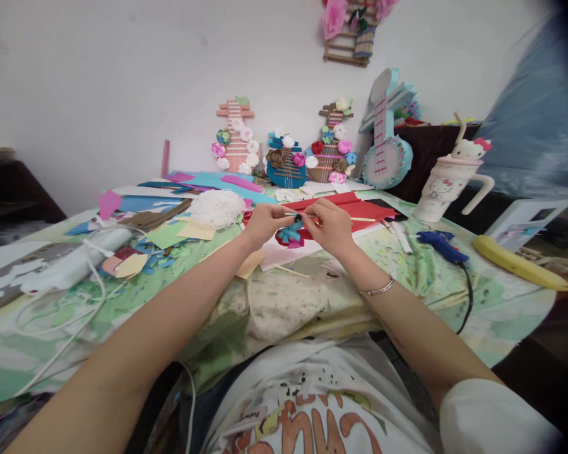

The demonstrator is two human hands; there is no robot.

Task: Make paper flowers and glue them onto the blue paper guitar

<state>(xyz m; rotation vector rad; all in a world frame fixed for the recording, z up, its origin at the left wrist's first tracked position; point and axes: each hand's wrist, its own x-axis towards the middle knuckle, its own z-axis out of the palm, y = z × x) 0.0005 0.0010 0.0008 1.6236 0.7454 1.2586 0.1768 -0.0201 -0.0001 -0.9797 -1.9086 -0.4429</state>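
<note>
My left hand [264, 224] and my right hand [330, 228] meet over the middle of the table, fingers pinched close together. A thin pale stick [362, 219] runs through my right hand and sticks out on its right side. At my left fingertips there is a small dark bit [298, 218], too small to name. Just below the fingers is a blue crumpled paper piece [289, 234] with dark red and magenta beside it; my fingers partly hide it. Red paper [355, 207] lies behind my hands.
Several flower-decorated instrument models [286, 165] stand along the wall. White string [218, 208], paper scraps [168, 234] and a power strip [82, 255] lie left. To the right are a blue glue gun [442, 246] with a cord, a tumbler [447, 186] and a yellow banana-shaped object [518, 261].
</note>
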